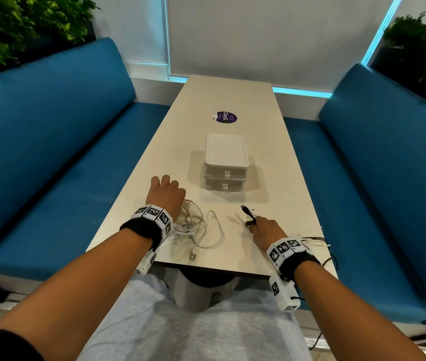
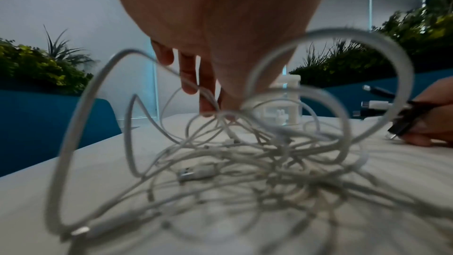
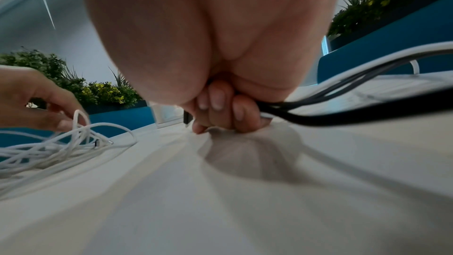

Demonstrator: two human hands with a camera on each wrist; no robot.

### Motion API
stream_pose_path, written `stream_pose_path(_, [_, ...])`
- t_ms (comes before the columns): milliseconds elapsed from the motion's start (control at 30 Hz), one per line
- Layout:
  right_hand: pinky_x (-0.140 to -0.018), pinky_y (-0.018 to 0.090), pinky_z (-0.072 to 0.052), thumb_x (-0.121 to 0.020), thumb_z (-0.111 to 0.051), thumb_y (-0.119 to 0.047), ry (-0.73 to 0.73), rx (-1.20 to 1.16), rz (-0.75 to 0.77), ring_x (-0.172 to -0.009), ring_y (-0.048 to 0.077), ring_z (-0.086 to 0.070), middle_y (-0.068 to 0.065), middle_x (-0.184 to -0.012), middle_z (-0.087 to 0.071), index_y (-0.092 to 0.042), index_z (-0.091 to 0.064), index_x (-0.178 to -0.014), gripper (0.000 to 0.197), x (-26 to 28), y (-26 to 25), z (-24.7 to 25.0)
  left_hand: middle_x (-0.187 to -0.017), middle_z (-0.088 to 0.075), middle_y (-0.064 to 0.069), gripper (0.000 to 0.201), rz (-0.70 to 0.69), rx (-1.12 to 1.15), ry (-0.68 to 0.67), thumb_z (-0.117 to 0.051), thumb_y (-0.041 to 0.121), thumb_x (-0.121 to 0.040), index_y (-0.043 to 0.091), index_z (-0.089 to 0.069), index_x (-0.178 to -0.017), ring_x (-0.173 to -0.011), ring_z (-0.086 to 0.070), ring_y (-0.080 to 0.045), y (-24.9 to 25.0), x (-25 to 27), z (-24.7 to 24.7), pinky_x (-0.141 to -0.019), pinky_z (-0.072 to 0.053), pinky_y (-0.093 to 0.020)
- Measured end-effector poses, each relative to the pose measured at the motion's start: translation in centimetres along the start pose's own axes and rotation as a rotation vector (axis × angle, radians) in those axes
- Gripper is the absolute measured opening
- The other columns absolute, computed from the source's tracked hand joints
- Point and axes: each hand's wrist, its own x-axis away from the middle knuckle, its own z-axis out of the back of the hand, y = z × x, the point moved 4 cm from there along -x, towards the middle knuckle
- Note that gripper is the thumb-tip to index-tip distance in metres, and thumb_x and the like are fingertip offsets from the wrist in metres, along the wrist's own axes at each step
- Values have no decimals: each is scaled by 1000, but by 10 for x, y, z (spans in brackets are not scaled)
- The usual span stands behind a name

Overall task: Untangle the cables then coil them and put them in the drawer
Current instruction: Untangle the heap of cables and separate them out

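A loose tangle of white cables [image 1: 196, 225] [image 2: 245, 158] [image 3: 49, 148] lies on the near left of the pale table [image 1: 271, 162], one USB plug [image 1: 193, 255] close to the front edge. My left hand [image 1: 166, 191] reaches down at the tangle's far side. Its thumb and a finger [image 2: 208, 102] pinch a white strand that rises to them. My right hand [image 1: 264, 227] [image 3: 220, 111] rests on the table to the right, fingers curled round black cables [image 3: 343, 115]; their plugs [image 1: 247, 211] stick out ahead. A white two-drawer box [image 1: 226, 162] stands beyond, both drawers shut.
The black cables trail right over the table's edge [image 1: 310, 239]. A purple round sticker [image 1: 224, 118] is further up the table. Blue benches [image 1: 50, 142] [image 1: 389, 165] flank it, with plants [image 1: 19, 24] behind. My lap is just below the front edge.
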Motion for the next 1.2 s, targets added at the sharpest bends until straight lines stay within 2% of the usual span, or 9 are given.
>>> stream_pose_path(67, [-73, 31, -40, -103, -38, -26, -4, -5, 1, -100, 34, -60, 18, -114, -63, -4, -54, -117, 31, 0, 1, 0, -106, -58, 3, 29, 20, 52, 49, -52, 8, -86, 25, -64, -106, -109, -43, -26, -6, 0, -2, -92, -29, -43])
stream_pose_path(233, [-73, 31, -42, -103, -39, -26, 1, -29, -8, -101, 35, -60, 18, -114, -63, -5, -54, -119, 31, 0, 0, -1, -120, -58, 6, 39, 32, 375, 233, -55, 8, -92, 30, -61, -124, -110, -41, -24, -12, -7, 8, -87, -30, -36])
stream_pose_path(467, [-73, 30, -41, -102, -38, -23, -4, -141, -38, -101, 32, -60, 16, -116, -63, -9, -56, -119, 29, 3, 3, 3, -108, -67, 16, 29, 22, 448, 460, -58, 15, -93, 35, -72, -109, -101, -43, -22, -5, -3, 40, -75, -16, -33])
stream_pose_path(600, [-73, 28, -42, -101, -38, -19, -6, -264, -41, -105, 31, -60, 12, -122, -61, -11, -60, -119, 29, 6, -4, 10, -97, -62, 8, 30, -74, 800, 301, -55, 5, -95, 25, -68, -113, -95, -54, -19, 9, -12, 32, -90, -42, -40])
stream_pose_path(667, [-73, 26, -40, -101, -37, -16, 13, -305, -7, -107, 30, -59, 11, -123, -62, -11, -62, -115, 29, 8, -13, 15, -94, -58, 5, 31, -81, 943, 271, -53, -4, -92, 18, -67, -110, -88, -59, -17, 13, -12, 28, -88, -50, -39])
stream_pose_path(900, [-75, 25, -38, -100, -38, -19, 90, -469, 122, -98, 26, -59, 2, -117, -65, -23, -63, -93, 26, 4, -53, 31, -100, -59, -1, 23, -54, 1091, 275, -55, -4, -91, 14, -65, -100, -83, -58, -14, 28, -4, 31, -79, -48, -26])
stream_pose_path(1000, [-76, 31, -43, -98, -40, -21, 89, -512, 107, -89, 28, -57, 5, -101, -65, -20, -66, -91, 26, 2, -67, 32, -95, -61, -3, 19, -69, 1144, 306, -59, -7, -88, 10, -66, -94, -78, -57, -13, 39, 1, 32, -75, -47, -24])
stream_pose_path(1100, [-85, 37, -49, -94, -44, -31, 93, -571, 77, -95, 31, -61, 8, -101, -70, -16, -70, -91, 30, -1, -71, 29, -87, -61, 1, 21, -76, 1228, 321, -61, -10, -81, 10, -65, -86, -74, -56, -7, 54, 9, 36, -70, -44, -17])
stream_pose_path(1200, [-78, 36, -49, -87, -52, -31, 110, -645, 66, -86, 29, -63, 7, -88, -71, -19, -73, -87, 24, -4, -69, 26, -81, -59, 0, 28, -96, 1274, 308, -56, -14, -70, 12, -60, -80, -71, -54, -9, 68, 16, 33, -64, -46, -26])
